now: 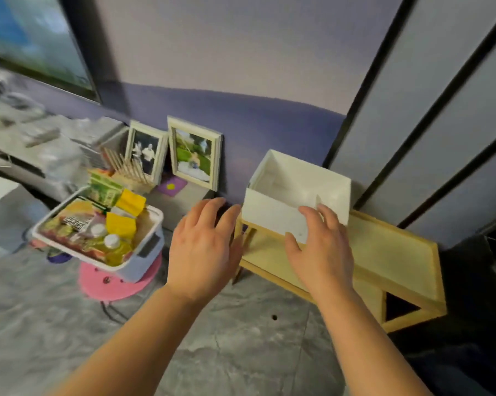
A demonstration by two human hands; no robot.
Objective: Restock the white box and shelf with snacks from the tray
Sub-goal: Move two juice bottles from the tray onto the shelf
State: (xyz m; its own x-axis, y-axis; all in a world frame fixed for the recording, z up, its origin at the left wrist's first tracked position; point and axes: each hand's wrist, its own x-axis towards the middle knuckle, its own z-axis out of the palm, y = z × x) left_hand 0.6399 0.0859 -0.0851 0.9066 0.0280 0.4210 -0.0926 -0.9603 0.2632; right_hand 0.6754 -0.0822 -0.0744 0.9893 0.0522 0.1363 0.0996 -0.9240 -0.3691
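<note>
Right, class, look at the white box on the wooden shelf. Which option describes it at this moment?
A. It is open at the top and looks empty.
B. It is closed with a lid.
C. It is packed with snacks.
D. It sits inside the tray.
A: the white box stands on the wooden shelf with its top open and bare white inside, while the snacks lie in the tray to the left.

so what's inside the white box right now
The white box looks empty: only bare white inner walls and floor show. The right hand covers its near right corner.
</note>
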